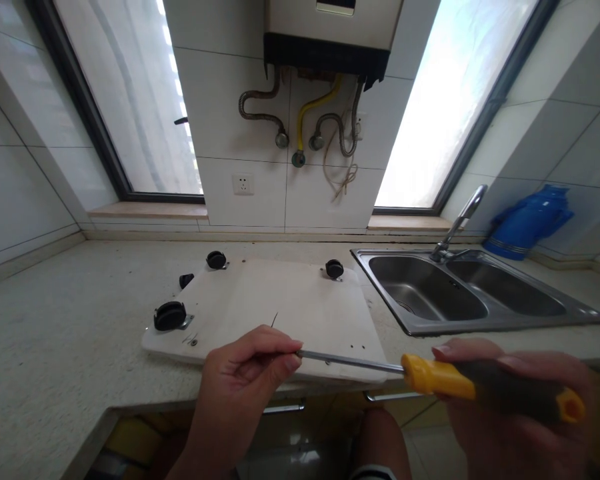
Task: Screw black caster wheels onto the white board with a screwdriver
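My right hand (pixel 520 393) is wrapped round the yellow and black handle of a screwdriver (pixel 440 377), held level above the counter's front edge. Its metal shaft points left. At the tip, the thumb and forefinger of my left hand (pixel 250 373) are pinched together; what small thing they hold there is hidden. A thin dark strand rises behind that hand. Beyond lies a white board (pixel 280 287) with black casters at the back left (pixel 216 260), back right (pixel 335 269) and front left (pixel 170 315). Small holes show near its front right corner.
Some small metal bits (pixel 193 342) lie by the front left caster. A black piece (pixel 186 281) sits at the board's left edge. To the right are a double steel sink (pixel 405 327), a faucet (pixel 460 223) and a blue thermos jug (pixel 527 220). A water heater (pixel 330 27) hangs above.
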### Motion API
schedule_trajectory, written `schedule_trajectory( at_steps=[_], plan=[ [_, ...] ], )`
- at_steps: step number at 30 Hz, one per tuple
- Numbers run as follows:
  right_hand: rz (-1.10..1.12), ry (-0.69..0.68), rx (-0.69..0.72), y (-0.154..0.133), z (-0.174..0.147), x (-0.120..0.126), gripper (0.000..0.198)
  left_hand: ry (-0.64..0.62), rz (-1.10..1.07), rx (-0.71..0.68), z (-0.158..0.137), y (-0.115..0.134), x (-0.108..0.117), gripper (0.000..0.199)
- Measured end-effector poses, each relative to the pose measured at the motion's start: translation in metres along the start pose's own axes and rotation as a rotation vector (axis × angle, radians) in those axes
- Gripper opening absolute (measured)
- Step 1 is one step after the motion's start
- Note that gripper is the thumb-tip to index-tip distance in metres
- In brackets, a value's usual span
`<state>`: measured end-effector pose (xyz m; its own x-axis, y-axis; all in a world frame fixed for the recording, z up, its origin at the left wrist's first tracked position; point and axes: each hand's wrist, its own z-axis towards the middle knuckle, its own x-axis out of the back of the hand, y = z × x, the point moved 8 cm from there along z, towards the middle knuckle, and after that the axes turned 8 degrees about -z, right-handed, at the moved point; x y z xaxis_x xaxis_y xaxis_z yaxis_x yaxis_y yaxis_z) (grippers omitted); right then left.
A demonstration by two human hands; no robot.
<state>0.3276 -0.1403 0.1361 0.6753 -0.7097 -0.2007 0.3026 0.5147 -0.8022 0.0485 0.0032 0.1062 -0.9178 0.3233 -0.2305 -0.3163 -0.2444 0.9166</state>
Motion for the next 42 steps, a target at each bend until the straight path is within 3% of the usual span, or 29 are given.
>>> schedule_trajectory(
  at_steps=[3,6,12,15,20,25,29,33,36,42],
  plan=[
    [0.088,-0.138,0.143,0.002,0.019,-0.006,0.04,0.032,-0.01,0.005,0.004,-0.007,-0.003,0.009],
    [0.168,-0.187,0.103,0.014,0.034,-0.013,0.037,0.063,-0.047,0.059,0.007,-0.016,-0.007,0.017],
    [0.26,-0.106,0.053,0.032,0.065,-0.017,0.036,0.01,-0.03,0.075,0.032,-0.021,-0.026,0.057],
    [0.273,0.017,0.106,0.037,0.104,-0.016,0.036,-0.082,0.077,0.093,0.059,-0.029,-0.037,0.058],
    [0.124,0.137,0.37,0.031,0.184,-0.03,0.033,-0.263,0.419,0.115,0.118,-0.062,-0.06,0.055],
    [-0.124,0.016,0.368,0.059,0.235,-0.066,0.041,-0.435,0.668,-0.006,0.176,-0.108,-0.094,0.073],
    [-0.366,-0.081,0.323,0.098,0.245,-0.089,0.042,-0.53,0.689,0.023,0.201,-0.145,-0.109,0.082],
    [-0.406,-0.152,0.301,0.126,0.243,-0.105,0.044,-0.572,0.657,0.102,0.202,-0.164,-0.109,0.061],
    [-0.407,-0.202,0.313,0.131,0.24,-0.116,0.041,-0.571,0.676,0.118,0.199,-0.167,-0.106,0.044],
    [-0.469,-0.292,0.371,0.128,0.232,-0.13,0.034,-0.557,0.676,0.074,0.199,-0.166,-0.103,0.04]
  ],
)
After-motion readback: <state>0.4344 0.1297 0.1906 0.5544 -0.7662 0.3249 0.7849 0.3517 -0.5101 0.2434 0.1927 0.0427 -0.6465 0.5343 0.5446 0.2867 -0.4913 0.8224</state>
